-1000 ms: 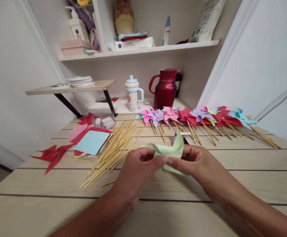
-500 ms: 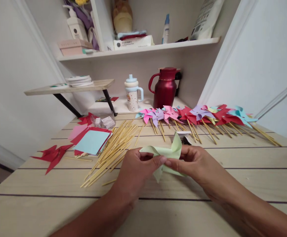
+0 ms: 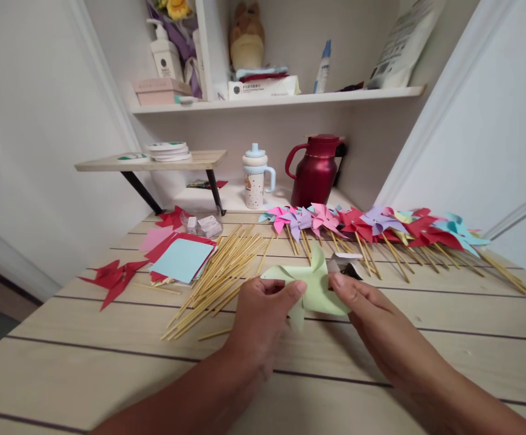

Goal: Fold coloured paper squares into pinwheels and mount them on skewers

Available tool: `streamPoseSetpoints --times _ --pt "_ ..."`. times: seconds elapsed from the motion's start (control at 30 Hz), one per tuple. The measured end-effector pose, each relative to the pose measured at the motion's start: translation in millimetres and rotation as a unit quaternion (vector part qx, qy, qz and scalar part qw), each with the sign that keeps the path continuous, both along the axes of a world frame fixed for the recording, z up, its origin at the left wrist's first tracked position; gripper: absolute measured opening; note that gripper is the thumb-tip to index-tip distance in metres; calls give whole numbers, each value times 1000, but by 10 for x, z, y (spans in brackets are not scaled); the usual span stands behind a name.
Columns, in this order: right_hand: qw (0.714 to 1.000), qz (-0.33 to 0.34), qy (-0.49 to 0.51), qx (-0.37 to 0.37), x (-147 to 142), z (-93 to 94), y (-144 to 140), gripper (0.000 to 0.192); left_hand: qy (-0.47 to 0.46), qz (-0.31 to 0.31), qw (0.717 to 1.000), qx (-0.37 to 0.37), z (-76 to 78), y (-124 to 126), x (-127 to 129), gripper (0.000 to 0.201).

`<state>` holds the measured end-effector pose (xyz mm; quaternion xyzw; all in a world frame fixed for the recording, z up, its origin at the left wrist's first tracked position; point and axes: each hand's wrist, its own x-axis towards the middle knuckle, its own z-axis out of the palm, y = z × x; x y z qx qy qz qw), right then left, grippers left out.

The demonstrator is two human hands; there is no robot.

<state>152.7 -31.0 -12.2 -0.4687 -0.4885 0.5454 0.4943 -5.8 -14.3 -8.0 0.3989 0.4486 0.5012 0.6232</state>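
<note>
Has drawn the right hand (image 3: 371, 305) away from the left hand (image 3: 263, 311) since half a second ago, leaving a wider gap between the thumbs. Pinches the light green paper pinwheel (image 3: 320, 293) between left thumb and fingers, above the worktop (image 3: 326, 399), right of the loose sticks (image 3: 220, 275). Has right fingertips bunched at the pinwheel's right edge; cannot tell whether gripping it. Farther back, in front of the red jug (image 3: 316, 175), can see colored pinwheels (image 3: 377, 222) in a row.
</note>
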Motion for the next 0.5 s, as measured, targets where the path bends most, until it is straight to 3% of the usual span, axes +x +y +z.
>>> streamPoseSetpoints --times 0.17,0.33,0.5 --pt "996 -15 -69 63 8 21 32 46 -31 42 999 6 -36 27 10 25" --pt "987 -77 -134 44 31 36 105 63 -31 51 998 4 -30 19 24 26" --pt "988 -45 -135 61 2 73 66 65 -30 53 998 9 -16 28 33 25"
